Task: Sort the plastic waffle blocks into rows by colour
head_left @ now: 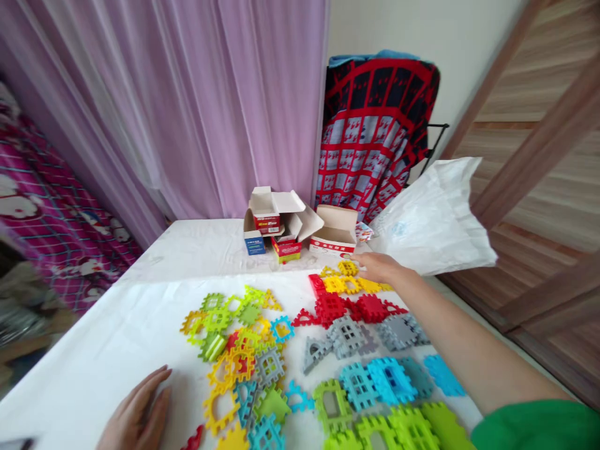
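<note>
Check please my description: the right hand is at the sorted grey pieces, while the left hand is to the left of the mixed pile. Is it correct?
One part is wrong: the head view shows the right hand at the yellow pieces, beyond the red ones. The left hand is indeed to the left of the mixed pile.

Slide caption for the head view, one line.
Right hand at the yellow pieces, behind the red pieces; left hand beside a mixed-color pile.
</note>
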Tool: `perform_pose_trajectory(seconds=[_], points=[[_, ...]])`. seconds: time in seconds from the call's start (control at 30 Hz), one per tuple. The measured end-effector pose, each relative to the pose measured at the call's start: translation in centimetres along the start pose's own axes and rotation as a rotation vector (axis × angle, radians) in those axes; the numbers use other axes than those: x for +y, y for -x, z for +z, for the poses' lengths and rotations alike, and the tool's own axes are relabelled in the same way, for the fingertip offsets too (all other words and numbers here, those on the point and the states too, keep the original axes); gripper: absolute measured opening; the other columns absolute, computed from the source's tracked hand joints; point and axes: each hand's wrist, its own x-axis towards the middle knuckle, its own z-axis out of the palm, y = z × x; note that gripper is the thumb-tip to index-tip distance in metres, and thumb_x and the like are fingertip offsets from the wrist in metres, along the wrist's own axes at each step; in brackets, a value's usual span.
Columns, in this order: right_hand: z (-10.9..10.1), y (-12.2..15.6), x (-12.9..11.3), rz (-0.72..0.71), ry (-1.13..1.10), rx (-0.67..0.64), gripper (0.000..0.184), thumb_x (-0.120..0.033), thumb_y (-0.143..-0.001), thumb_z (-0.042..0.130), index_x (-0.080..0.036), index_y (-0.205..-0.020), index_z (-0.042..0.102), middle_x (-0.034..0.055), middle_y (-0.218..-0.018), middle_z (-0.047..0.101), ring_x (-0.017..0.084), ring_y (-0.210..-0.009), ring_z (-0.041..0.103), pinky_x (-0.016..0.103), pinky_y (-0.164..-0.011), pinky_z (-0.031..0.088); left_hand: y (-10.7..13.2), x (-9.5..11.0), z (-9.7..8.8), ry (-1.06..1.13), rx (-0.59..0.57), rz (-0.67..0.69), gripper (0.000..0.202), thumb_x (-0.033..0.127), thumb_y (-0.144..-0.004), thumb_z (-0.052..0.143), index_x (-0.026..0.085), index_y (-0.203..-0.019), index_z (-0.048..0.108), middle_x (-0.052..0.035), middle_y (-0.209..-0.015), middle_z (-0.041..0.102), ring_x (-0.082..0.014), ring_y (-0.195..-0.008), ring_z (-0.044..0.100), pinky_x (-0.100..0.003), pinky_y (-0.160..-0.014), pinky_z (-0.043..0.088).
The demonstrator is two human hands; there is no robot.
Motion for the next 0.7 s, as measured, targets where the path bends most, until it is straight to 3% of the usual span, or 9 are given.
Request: perform_pose_trajectory(seconds=[0.1, 0.2, 0.33, 0.4, 0.5, 0.57, 0.7], points=[[-0.7, 1.1, -1.5, -0.091, 0.001, 0.093, 0.051, -0.025, -0.078, 0.06, -0.022, -0.129, 0.058, 0.0121, -0.124, 0.063, 0.029, -0.114, 0.058, 0.041, -0.095, 0.044, 0.2, 1.6, -0.8, 0.059, -0.024, 0.001, 0.033, 0.044, -0.08, 0.046, 0.031, -0.102, 0.067, -0.0015, -0.108, 0.073, -0.0239, -0.096, 0.069, -0.036, -0.086, 0.058], [-2.1, 2.1, -5.0, -0.209, 0.001, 0.146, 0.042, -0.027, -0.081, 0.056, -0.024, -0.122, 0.063, 0.0093, -0.125, 0.062, 0.027, -0.114, 0.057, 0.039, -0.096, 0.043, 0.0, 2.9, -1.0, 0.044, -0.054, 0.031, 0.029, 0.039, -0.082, 0.047, 0.029, -0.097, 0.07, -0.0032, -0.107, 0.073, -0.0244, -0.098, 0.068, -0.038, -0.088, 0.055], [-4.1, 3.9, -13.0, -0.364, -0.069, 0.195, 0.038, -0.026, -0.084, 0.052, -0.026, -0.12, 0.064, 0.0063, -0.123, 0.063, 0.025, -0.111, 0.056, 0.037, -0.096, 0.042, -1.1, 3.5, -0.1, 0.038, -0.084, 0.057, 0.03, 0.033, -0.085, 0.043, 0.027, -0.095, 0.07, -0.004, -0.109, 0.072, -0.0245, -0.103, 0.065, -0.041, -0.092, 0.051], [-4.3, 5.1, -17.5, -0.44, -0.134, 0.198, 0.036, -0.026, -0.084, 0.053, -0.026, -0.118, 0.065, 0.0056, -0.122, 0.063, 0.024, -0.112, 0.055, 0.036, -0.097, 0.041, -2.3, 3.5, 0.5, 0.051, -0.037, -0.002, 0.033, 0.03, -0.086, 0.041, 0.023, -0.103, 0.068, -0.0065, -0.11, 0.071, -0.0236, -0.104, 0.064, -0.039, -0.095, 0.049], [-3.5, 7.3, -23.4, -0.563, -0.208, 0.179, 0.034, -0.025, -0.086, 0.052, -0.025, -0.118, 0.065, 0.0066, -0.118, 0.064, 0.022, -0.11, 0.056, 0.034, -0.095, 0.041, -4.7, 3.4, 1.2, 0.02, -0.001, -0.056, 0.039, 0.028, -0.087, 0.043, 0.02, -0.119, 0.062, -0.0099, -0.124, 0.064, -0.0241, -0.111, 0.06, -0.038, -0.098, 0.046], [-2.4, 9.0, -25.9, -0.622, -0.252, 0.168, 0.036, -0.023, -0.086, 0.051, -0.024, -0.12, 0.063, 0.0062, -0.117, 0.065, 0.021, -0.108, 0.056, 0.033, -0.095, 0.041, -6.2, 3.4, 1.2, -0.041, -0.072, -0.026, 0.04, 0.026, -0.087, 0.046, 0.023, -0.124, 0.06, -0.0101, -0.134, 0.057, -0.0259, -0.119, 0.055, -0.041, -0.1, 0.044], [-0.4, 12.6, -26.9, -0.652, -0.273, 0.109, 0.03, -0.023, -0.086, 0.051, -0.024, -0.112, 0.066, 0.006, -0.109, 0.067, 0.022, -0.103, 0.058, 0.033, -0.09, 0.043, -7.9, 3.0, 0.8, -0.073, -0.213, 0.047, 0.033, 0.03, -0.087, 0.049, 0.028, -0.117, 0.064, -0.0071, -0.135, 0.057, -0.0266, -0.124, 0.05, -0.044, -0.101, 0.04]])
